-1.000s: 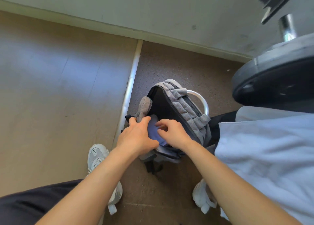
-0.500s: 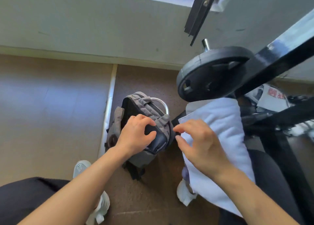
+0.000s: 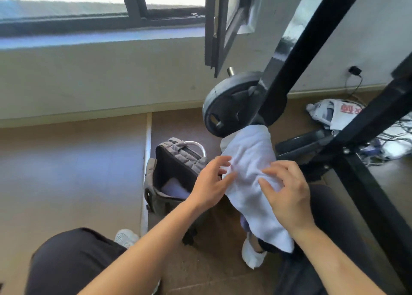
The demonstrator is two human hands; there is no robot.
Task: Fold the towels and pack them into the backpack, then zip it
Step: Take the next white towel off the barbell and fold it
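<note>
Backpack (image 3: 176, 176) stood upright on the floor (image 3: 73, 172), just beside a pale floor strip (image 3: 147, 161), with its main compartment unzipped and gaping. One folded towel (image 3: 175, 187), pale in colour, lay inside at the bottom of that compartment; this part of the packing was judged complete. A second, white towel (image 3: 249, 161) lay draped along the person's right thigh (image 3: 330, 205), outside the backpack and just beside its open mouth, with its far end near a black weight plate (image 3: 227, 107). It showed creases and no clean fold, so its folding was judged to be only at the start.

Left hand (image 3: 209, 183): grip apart, fingers spread, fingertips at the left edge of the white towel; contact could not be confirmed. Right hand (image 3: 287, 194): grip apart, fingers loosely bent, fingertips resting on the cloth, nothing clamped.

Outstanding steps, as judged: fold the white towel, place it in the compartment on top of the folded towel, close the zip. Whether further towels awaited packing could not be determined from this view.
</note>
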